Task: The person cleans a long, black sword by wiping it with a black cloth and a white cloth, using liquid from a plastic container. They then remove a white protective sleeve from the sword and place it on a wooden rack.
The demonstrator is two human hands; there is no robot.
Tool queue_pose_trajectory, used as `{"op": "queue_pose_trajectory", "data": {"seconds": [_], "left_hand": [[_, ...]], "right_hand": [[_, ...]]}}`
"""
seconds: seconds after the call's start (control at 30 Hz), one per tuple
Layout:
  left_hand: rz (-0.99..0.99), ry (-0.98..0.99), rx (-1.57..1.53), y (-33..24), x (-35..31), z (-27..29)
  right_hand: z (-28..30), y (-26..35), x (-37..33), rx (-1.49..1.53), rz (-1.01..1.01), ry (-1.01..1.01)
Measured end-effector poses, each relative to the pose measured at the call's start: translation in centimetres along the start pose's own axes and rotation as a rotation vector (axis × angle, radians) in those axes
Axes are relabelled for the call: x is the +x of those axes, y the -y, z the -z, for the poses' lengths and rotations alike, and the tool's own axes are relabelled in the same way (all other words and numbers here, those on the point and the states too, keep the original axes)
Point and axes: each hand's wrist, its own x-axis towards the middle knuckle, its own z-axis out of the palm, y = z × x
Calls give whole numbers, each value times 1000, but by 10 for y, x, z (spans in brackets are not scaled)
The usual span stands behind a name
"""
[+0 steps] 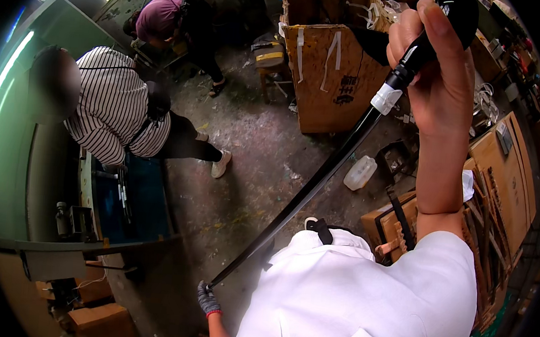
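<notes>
A workshop or small factory floor is showing here: a scuffed, paint-stained grey floor is spreading between a green-walled work station with a blue surface, where a person in a black-and-white striped top is standing over slim rods, and a tall brown wooden crate. Behind, a person in a purple top is bending low, while brown cardboard boxes are sitting near the station.
</notes>
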Motion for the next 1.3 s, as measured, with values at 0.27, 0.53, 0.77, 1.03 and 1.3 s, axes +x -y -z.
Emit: {"op": "queue_pose_trajectory", "data": {"seconds": [0.27,0.53,0.77,1.03,1.3], "left_hand": [[-14,90,73,4,9,13],[-84,134,360,5,-1,3],[-389,319,1143,12,-9,5],[-295,305,753,41,-22,17],[-186,470,258,15,-60,-123]], "right_hand": [[7,4,-3,30,-42,-15],[19,-3,-1,164,-197,58],[21,-10,10,192,-237,152],[11,-28,47,170,-250,134],[-5,-13,104,16,-152,-236]]}}
